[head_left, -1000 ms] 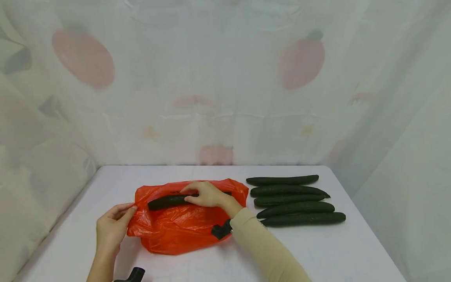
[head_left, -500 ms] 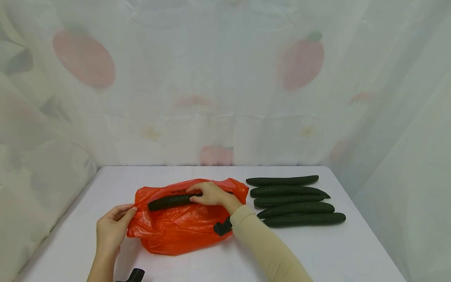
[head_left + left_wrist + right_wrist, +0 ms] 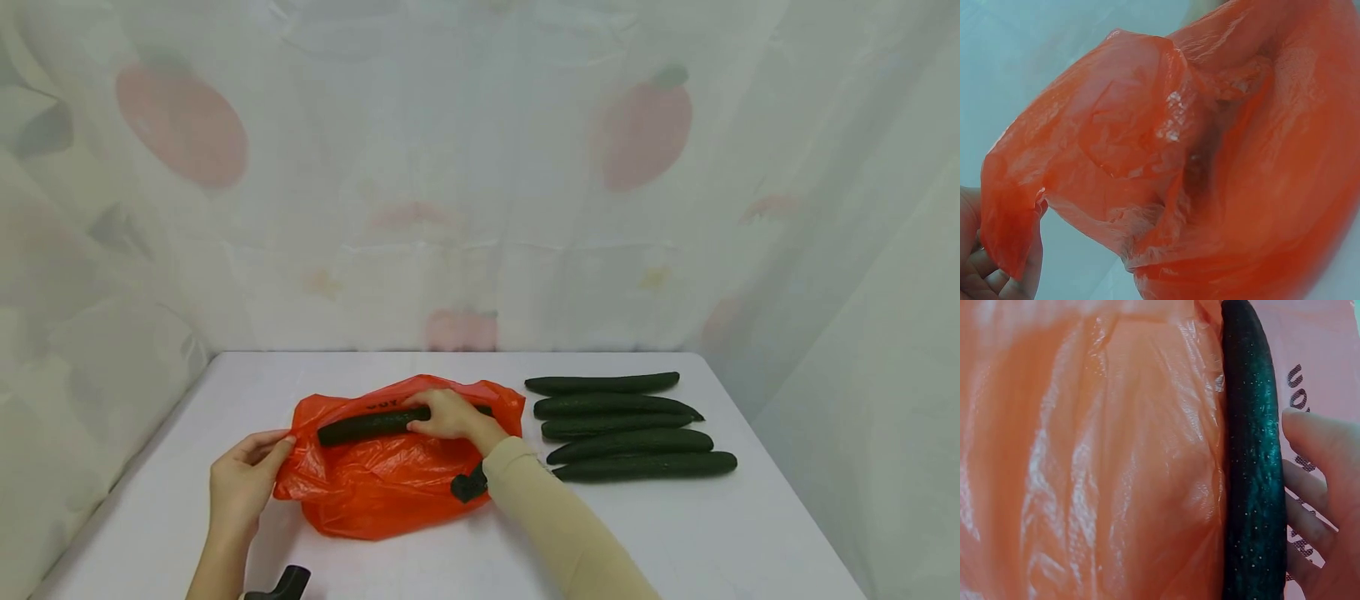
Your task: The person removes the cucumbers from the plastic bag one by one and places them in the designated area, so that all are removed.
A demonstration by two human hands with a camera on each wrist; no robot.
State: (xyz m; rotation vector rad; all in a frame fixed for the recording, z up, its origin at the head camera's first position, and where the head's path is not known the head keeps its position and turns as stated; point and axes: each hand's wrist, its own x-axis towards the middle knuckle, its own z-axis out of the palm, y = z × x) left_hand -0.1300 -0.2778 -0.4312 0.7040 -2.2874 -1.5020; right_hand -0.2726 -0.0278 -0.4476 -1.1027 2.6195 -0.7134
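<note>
A red plastic bag (image 3: 390, 487) lies on the white table with its mouth spread. My left hand (image 3: 243, 479) pinches the bag's left edge between thumb and fingers; in the left wrist view a fold of the bag hangs between the fingers (image 3: 1032, 265). A dark green cucumber (image 3: 360, 427) lies across the bag's opening. Over its right half is my right hand (image 3: 450, 414). In the right wrist view the thumb tip (image 3: 1292, 420) sits right at the cucumber's edge, and the other fingers run straight toward its far side, tips hidden behind it.
Several more cucumbers (image 3: 630, 440) lie side by side at the right of the table (image 3: 720, 533). A pale curtain with fruit prints (image 3: 465, 275) hangs behind the table. Black wrist mounts (image 3: 468, 483) sit at both wrists.
My right hand has slid slightly right along the cucumber, which has hardly moved. The bag's back edge stands a little higher. My left hand keeps its pinch on the bag.
</note>
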